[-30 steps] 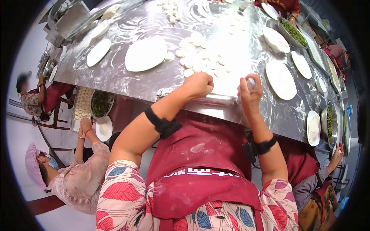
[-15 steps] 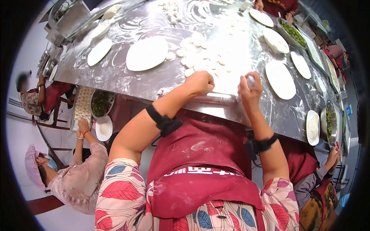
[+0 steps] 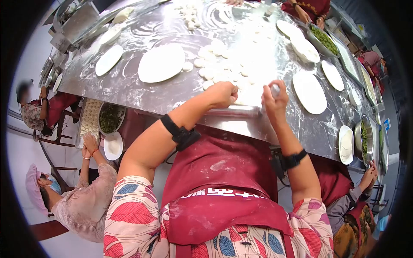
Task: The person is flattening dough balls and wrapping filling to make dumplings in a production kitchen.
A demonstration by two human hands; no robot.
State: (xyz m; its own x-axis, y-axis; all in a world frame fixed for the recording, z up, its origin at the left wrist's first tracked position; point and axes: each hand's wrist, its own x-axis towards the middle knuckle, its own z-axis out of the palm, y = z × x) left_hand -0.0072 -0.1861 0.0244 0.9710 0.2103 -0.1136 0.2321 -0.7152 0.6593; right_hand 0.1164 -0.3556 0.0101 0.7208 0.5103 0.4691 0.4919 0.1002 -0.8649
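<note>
My left hand is closed near the table's front edge, its fingers curled down at the surface. Glare and the fingers hide what it holds, if anything; a pale patch, perhaps dough, shows beside it. My right hand is wrapped around a rolling pin; only its pale rounded end shows above the fist. Just beyond my left hand, several small dough pieces lie scattered on the floured steel table. Some are flattened rounds, washed out by bright light.
White plates stand left of the dough, and another white plate is right of my right hand. A bowl of green filling sits at the back right. Co-workers are on both sides; one person's hands are near a dumpling tray.
The view has shifted slightly, moving the table items a little left and down. Another person's hand now shows at the far edge. Both my hands keep nearly the same pose.
</note>
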